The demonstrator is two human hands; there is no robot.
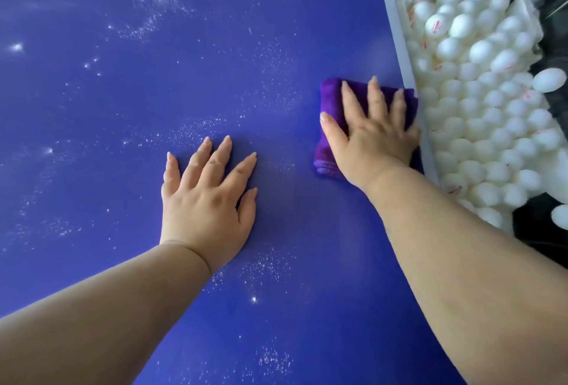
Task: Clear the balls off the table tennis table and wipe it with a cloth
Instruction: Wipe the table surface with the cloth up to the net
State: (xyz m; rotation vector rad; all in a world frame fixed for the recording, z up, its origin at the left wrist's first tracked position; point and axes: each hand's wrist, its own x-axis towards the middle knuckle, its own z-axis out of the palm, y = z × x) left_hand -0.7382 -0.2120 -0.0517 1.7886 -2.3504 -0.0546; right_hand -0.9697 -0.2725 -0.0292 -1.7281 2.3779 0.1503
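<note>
Wiping under way: right hand (373, 135) pressing flat on folded purple cloth (330, 151) at right-centre, beside table edge; left hand (206, 197) spread, empty, on blue table tennis table (92, 108). White balls (479, 108) already heaped far right. Next, likely: sweeping leftward over white specks (270, 77).

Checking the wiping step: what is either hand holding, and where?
The right hand presses flat on top of the folded purple cloth; the left hand holds nothing.

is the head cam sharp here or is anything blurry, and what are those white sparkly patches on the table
Head view: the hands are fairly sharp, with slight smear at the right hand on the cloth; the balls are blown out and stretched by wide-angle distortion; the table shows bright white specks.
</note>
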